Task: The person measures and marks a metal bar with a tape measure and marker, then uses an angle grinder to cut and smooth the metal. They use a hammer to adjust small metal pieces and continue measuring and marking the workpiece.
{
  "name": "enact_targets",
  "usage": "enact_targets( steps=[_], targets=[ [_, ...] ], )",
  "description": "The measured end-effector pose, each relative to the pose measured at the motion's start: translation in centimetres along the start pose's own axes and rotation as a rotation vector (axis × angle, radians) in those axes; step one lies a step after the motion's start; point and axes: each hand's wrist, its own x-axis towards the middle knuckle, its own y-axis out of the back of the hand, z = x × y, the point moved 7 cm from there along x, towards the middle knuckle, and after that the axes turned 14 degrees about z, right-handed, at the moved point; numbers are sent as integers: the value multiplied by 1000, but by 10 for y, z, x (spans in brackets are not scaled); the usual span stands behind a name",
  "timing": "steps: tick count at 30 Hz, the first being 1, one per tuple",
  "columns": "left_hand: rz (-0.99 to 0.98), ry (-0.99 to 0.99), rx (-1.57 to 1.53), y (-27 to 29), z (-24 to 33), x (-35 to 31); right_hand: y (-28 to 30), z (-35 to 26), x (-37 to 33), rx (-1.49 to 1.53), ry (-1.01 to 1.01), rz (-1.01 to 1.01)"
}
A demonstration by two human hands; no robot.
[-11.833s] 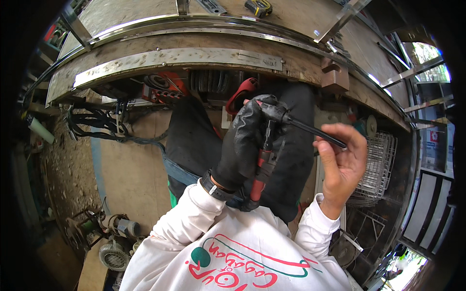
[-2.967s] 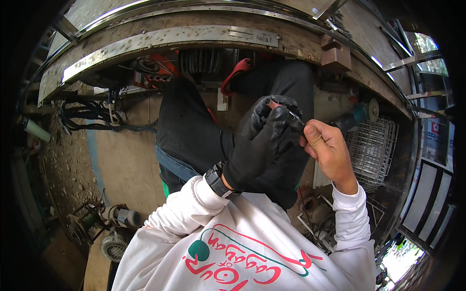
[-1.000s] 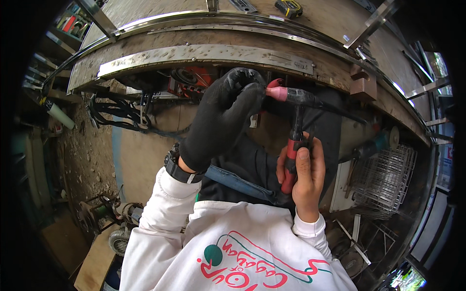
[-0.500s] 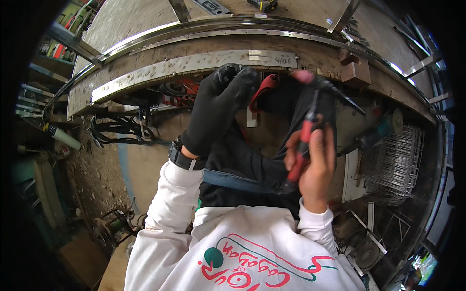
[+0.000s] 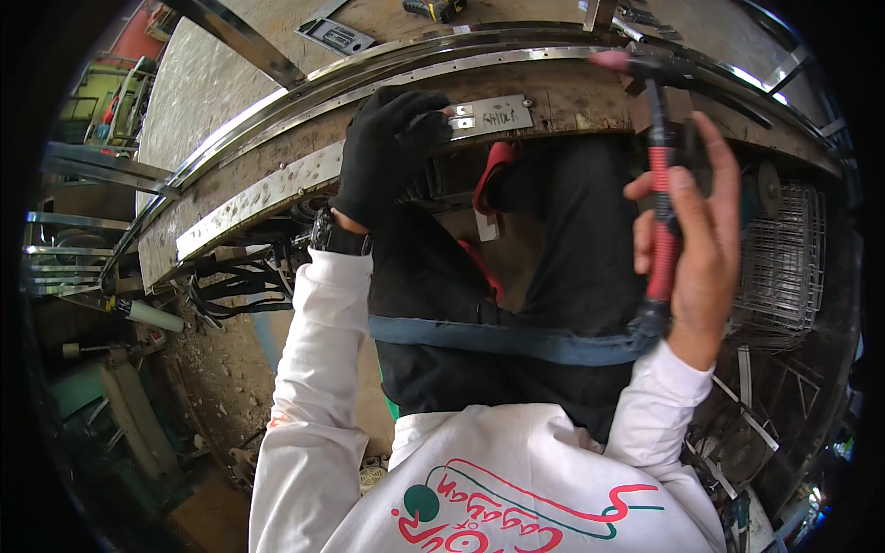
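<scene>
Torch (image 5: pixel 660 168), gripped in my right hand (image 5: pixel 707 244), has swung upper right, seemingly one-handed work now; my left hand (image 5: pixel 383 152) curls, contents unclear.

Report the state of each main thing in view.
Torch: held, blurred, nozzle pointing left
Right grip: bare, closed on the torch
Left grip: gloved, fingers bent; contents unclear
Blue hose: running to the torch's lower end
Metal strip: spotted, partly hidden
Watch: strapped on
Tape measure: cut off by the picture's edge
</scene>
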Motion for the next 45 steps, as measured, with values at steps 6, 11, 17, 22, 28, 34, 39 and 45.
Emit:
enact_targets(
  steps=[6, 11, 17, 22, 28, 34, 39, 45],
  targets=[
    [-49, -51, 98, -18, 1, 3, -45, 71, -12, 126, -270, -112],
    [-64, 9, 30, -22, -4, 1, -59, 108, -8, 159, -325, -104],
    [-83, 184, -69, -26, -21, -4, -68, 114, -8, 121, -362, -142],
    [-77, -41, 122, -23, -17, -1, -71, 115, -5, 79, -286, -119],
    [-58, -40, 41, -21, -14, 0, -72, 111, -5, -12, -205, -89],
    [-47, 77, -17, -23, -22, -4, -73, 116, -7, -45, -110, -78],
    [-42, 24, -2, -21, -24, -3, -72, 111, -6, -151, -71, -88],
    [-49, 97, -119, -21, -23, -5, -73, 113, -9, -98, -59, -82]
  ],
)
